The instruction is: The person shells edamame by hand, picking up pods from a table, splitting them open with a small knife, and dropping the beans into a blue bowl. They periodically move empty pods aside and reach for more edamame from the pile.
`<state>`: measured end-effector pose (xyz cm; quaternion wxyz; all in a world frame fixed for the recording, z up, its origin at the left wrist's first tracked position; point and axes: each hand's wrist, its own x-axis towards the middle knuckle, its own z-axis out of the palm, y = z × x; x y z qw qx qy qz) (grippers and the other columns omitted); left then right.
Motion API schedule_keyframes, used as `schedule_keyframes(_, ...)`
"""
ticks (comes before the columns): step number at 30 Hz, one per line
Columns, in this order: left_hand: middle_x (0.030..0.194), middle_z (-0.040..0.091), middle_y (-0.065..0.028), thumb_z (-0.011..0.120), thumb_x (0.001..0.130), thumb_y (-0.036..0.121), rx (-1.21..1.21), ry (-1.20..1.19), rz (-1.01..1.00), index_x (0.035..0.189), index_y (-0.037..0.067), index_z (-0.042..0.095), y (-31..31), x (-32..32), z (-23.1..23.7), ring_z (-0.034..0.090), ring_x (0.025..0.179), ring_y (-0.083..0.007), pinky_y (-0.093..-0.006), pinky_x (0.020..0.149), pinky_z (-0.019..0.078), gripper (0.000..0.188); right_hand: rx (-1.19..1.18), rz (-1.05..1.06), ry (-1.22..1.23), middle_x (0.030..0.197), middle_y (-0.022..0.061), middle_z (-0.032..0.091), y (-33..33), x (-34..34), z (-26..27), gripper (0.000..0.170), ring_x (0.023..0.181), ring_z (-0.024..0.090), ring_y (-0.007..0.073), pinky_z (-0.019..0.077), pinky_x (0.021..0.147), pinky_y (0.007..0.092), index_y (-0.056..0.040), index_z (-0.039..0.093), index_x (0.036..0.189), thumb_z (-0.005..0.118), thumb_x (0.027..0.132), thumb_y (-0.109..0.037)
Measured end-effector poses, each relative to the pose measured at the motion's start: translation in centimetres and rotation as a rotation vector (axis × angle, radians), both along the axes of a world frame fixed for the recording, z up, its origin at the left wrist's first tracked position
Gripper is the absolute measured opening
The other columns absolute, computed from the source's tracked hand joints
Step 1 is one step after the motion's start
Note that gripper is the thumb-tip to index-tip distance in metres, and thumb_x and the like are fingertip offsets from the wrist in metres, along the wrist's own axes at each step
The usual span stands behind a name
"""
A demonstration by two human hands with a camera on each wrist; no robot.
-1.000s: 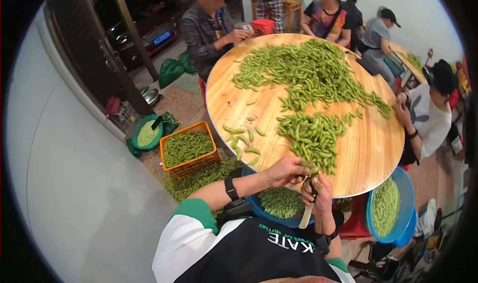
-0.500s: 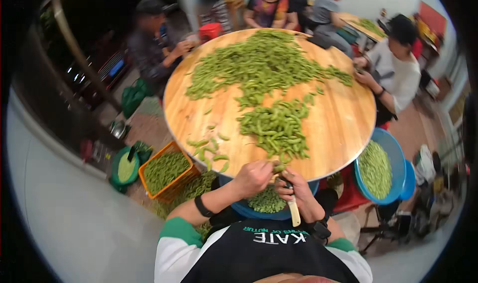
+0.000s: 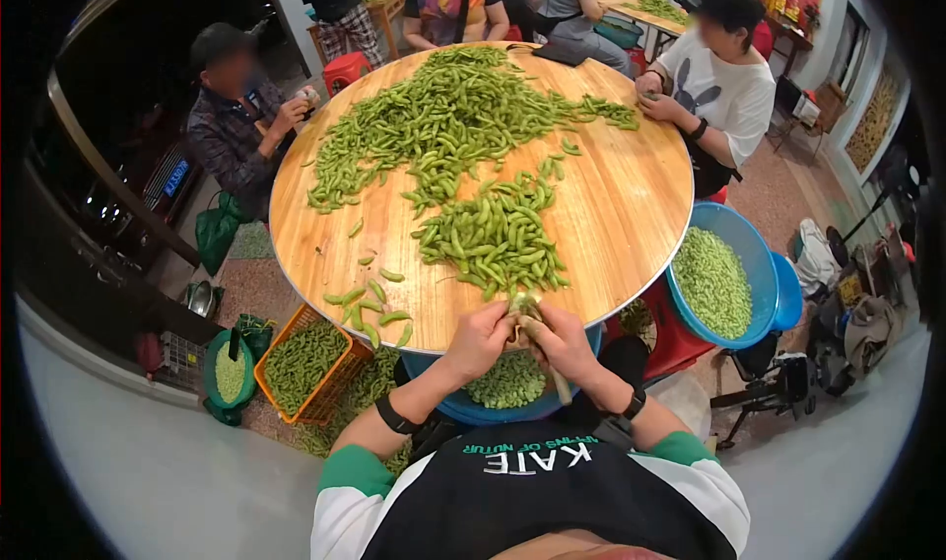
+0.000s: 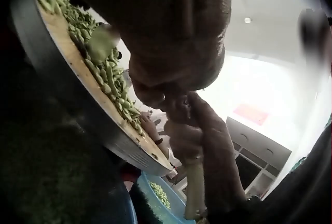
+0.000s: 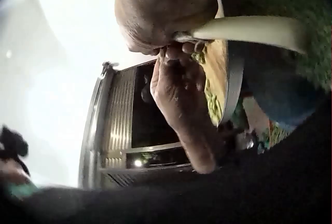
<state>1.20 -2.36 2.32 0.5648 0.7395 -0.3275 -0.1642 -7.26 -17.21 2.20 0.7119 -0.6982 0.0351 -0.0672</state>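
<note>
Over the near edge of the round wooden table [image 3: 621,254], my two hands meet fingertip to fingertip. My left hand [image 3: 478,341] pinches a green soybean pod [image 3: 519,304] at its fingertips. My right hand [image 3: 564,341] grips a tool with a cream handle [image 5: 254,31], which sticks out below the palm; the tool's working end is hidden between the hands. Just beyond the fingers lies a small heap of pods [image 3: 488,240], and a bigger pile [image 3: 443,106] covers the far part of the table. Below the hands stands a blue basin with shelled beans [image 3: 507,383].
A few loose pods [image 3: 394,316] lie at the table's left edge. An orange crate of pods [image 3: 305,363] and a green basin [image 3: 229,375] stand on the floor at left, a blue tub of beans [image 3: 734,294] at right. Several people sit around the table.
The head view has swung, so the table appears further left. My hands have closed together around the pod, and the tool's handle shows less than before.
</note>
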Motion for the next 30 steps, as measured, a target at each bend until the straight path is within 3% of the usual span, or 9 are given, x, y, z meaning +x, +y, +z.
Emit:
schedule_keyframes(1, 0.066, 0.058, -0.0164, 0.053, 0.088, 0.008, 0.019, -0.098, 0.024, 0.083, -0.002, 0.056, -0.3, 0.0, -0.5, 0.059, 0.058, -0.0254, -0.035, 0.054, 0.0447, 0.012, -0.292, -0.111, -0.147, 0.072, 0.0122, 0.059, -0.3, 0.8, -1.2, 0.022, 0.055, 0.056, 0.0227, 0.0449, 0.051, 0.033, 0.0007, 0.052, 0.102, 0.061, 0.089, -0.015)
schedule_keyframes(5, 0.069, 0.054, -0.0264, 0.05, 0.083, 0.005, 0.037, -0.213, 0.03, 0.081, -0.003, 0.053, -0.7, -0.3, 0.5, 0.058, 0.065, -0.0419, -0.0418, 0.056, 0.0447, 0.009, -0.608, -0.256, -0.33, 0.077, 0.0184, 0.058, -0.9, 1.1, -2.7, 0.037, 0.066, 0.06, 0.0354, 0.0471, 0.055, 0.0388, 0.0008, 0.052, 0.112, 0.068, 0.082, -0.014)
schedule_keyframes(12, 0.065, 0.055, -0.0252, 0.053, 0.079, 0.009, 0.188, -0.034, -0.07, 0.08, -0.003, 0.055, 0.6, -1.1, -0.1, 0.059, 0.063, -0.0416, -0.0438, 0.055, 0.045, 0.011, -0.713, -0.288, -0.512, 0.081, 0.0173, 0.052, 0.4, -0.3, -1.6, 0.054, 0.067, 0.057, 0.0354, 0.0478, 0.056, 0.0403, 0.0025, 0.046, 0.124, 0.067, 0.076, -0.012)
schedule_keyframes(16, 0.069, 0.057, -0.0254, 0.053, 0.078, 0.01, 0.324, -0.033, -0.075, 0.079, -0.002, 0.055, 1.5, -2.4, 0.8, 0.059, 0.067, -0.0432, -0.0461, 0.058, 0.046, 0.012, -0.89, -0.211, -0.545, 0.075, 0.0168, 0.051, 0.4, -0.5, -2.7, 0.031, 0.064, 0.055, 0.0368, 0.0458, 0.054, 0.0428, 0.0005, 0.051, 0.102, 0.062, 0.074, -0.007)
schedule_keyframes(20, 0.072, 0.057, -0.0264, 0.052, 0.08, 0.013, 0.352, -0.051, -0.1, 0.083, -0.002, 0.055, 2.3, -3.3, 0.3, 0.058, 0.072, -0.0456, -0.0478, 0.06, 0.0464, 0.015, -0.598, -0.111, -0.327, 0.074, 0.0207, 0.054, 0.3, -0.7, -2.7, 0.016, 0.069, 0.057, 0.0409, 0.0464, 0.057, 0.0428, -0.0022, 0.052, 0.09, 0.061, 0.077, -0.007)
schedule_keyframes(21, 0.069, 0.057, -0.0252, 0.052, 0.079, 0.014, 0.325, 0.038, -0.094, 0.083, -0.002, 0.055, 2.5, -2.7, -0.4, 0.059, 0.068, -0.0436, -0.0457, 0.058, 0.0466, 0.017, -0.582, -0.143, -0.328, 0.073, 0.0199, 0.054, 0.4, -0.4, -2.4, 0.016, 0.067, 0.058, 0.0391, 0.0467, 0.057, 0.0417, -0.0024, 0.055, 0.091, 0.061, 0.077, -0.006)
schedule_keyframes(22, 0.063, 0.06, -0.0052, 0.05, 0.087, 0.01, 0.356, 0.06, -0.148, 0.085, 0.0, 0.055, 3.0, -2.1, -0.9, 0.056, 0.05, -0.01, -0.0252, 0.044, 0.0436, 0.012, -0.536, -0.163, -0.327, 0.073, 0.0188, 0.055, 0.3, -0.3, -2.8, 0.016, 0.065, 0.058, 0.0367, 0.047, 0.057, 0.0394, -0.0019, 0.057, 0.093, 0.061, 0.077, -0.004)
schedule_keyframes(27, 0.061, 0.059, -0.0054, 0.052, 0.085, 0.011, 0.372, 0.158, -0.021, 0.078, -0.002, 0.053, 4.9, -1.9, -0.7, 0.053, 0.047, -0.0087, -0.0251, 0.042, 0.0423, 0.015, -0.438, -0.107, -0.31, 0.075, 0.0147, 0.055, 0.4, -1.4, -2.9, 0.025, 0.065, 0.058, 0.0292, 0.047, 0.059, 0.0332, -0.0006, 0.059, 0.099, 0.062, 0.075, 0.001)
schedule_keyframes(30, 0.056, 0.054, -0.0185, 0.054, 0.079, 0.012, 0.333, 0.118, 0.031, 0.079, -0.006, 0.055, 4.9, -1.8, -0.5, 0.057, 0.05, -0.0218, -0.0359, 0.05, 0.0452, 0.018, -0.658, 0.005, -0.373, 0.085, 0.013, 0.059, 1.0, -1.6, -2.3, 0.028, 0.07, 0.059, 0.0235, 0.047, 0.064, 0.0309, 0.0008, 0.058, 0.103, 0.063, 0.076, 0.003)
